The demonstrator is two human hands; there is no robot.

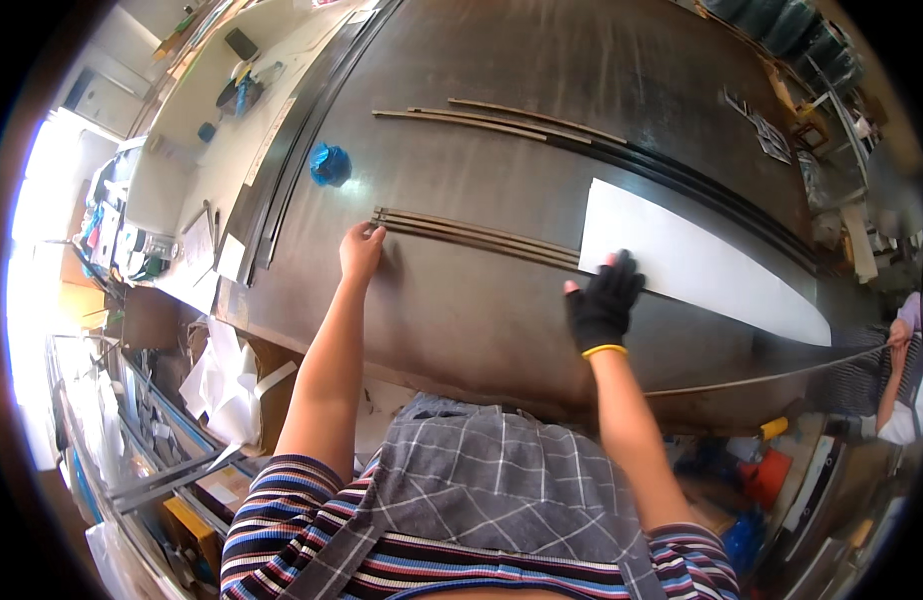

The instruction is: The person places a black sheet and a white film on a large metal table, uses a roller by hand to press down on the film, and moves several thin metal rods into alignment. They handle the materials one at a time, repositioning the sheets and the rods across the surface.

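Note:
Several long thin dark-brown strips (482, 237) lie side by side across the dark table, running right until a white sheet (682, 255) covers them. My left hand (360, 252) is bare, with its fingers closed at the strips' left ends. My right hand (607, 303) wears a black glove with a yellow cuff and some bare fingertips. Its fingers are stretched out over the near edge of the white sheet; whether they press on it is hard to tell. The sheet tapers toward the right.
Farther back on the dark table (432, 330) lie more long strips (502, 123). A crumpled blue plastic bundle (330, 165) sits at the left. Beyond the left edge is a pale bench (172, 190) with tools. At the far right, another person's hand (900, 333) holds a long thin strip (762, 380).

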